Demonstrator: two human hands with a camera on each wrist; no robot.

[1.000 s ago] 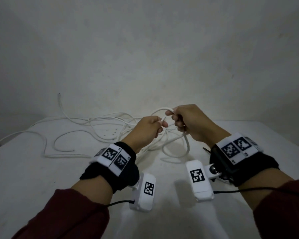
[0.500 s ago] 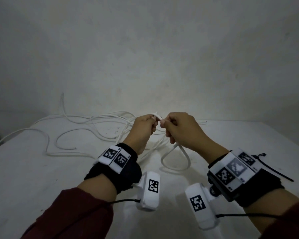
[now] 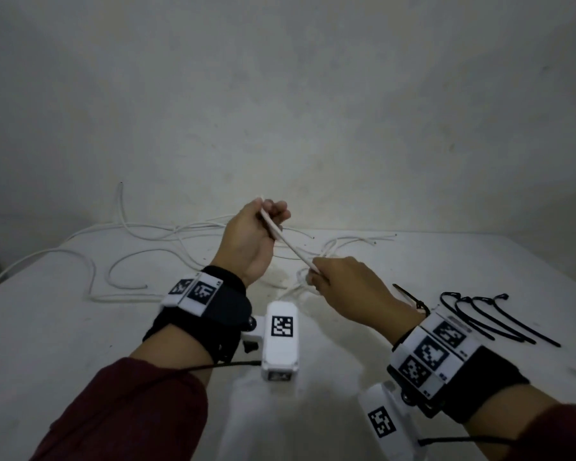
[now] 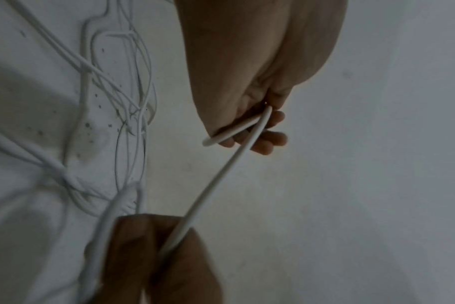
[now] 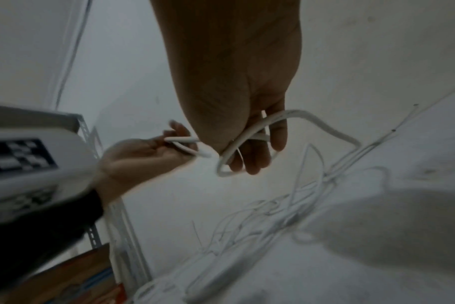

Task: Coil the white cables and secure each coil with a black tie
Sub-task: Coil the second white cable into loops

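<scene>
A white cable [image 3: 293,247] runs taut between my two hands above the white table [image 3: 47,327]. My left hand [image 3: 263,221] is raised and grips the cable's end, which pokes out above its fingers [image 4: 270,135]. Lower and to the right, my right hand [image 3: 326,277] grips the same cable [image 5: 249,133], which curls round its fingers [image 5: 255,164]. Behind the hands, several loose white cables [image 3: 180,234] lie tangled on the table. Several black ties [image 3: 486,317] lie on the table to the right of my right wrist.
A pale wall [image 3: 280,94] stands close behind the table. Loose cable loops [image 3: 90,274] spread over the table's left side. In the right wrist view a metal shelf rack [image 5: 96,230] stands beside the table.
My hands were together; now they have drawn apart. The left hand rose with the cable's end and the right hand dropped toward me, stretching the cable straight between them.
</scene>
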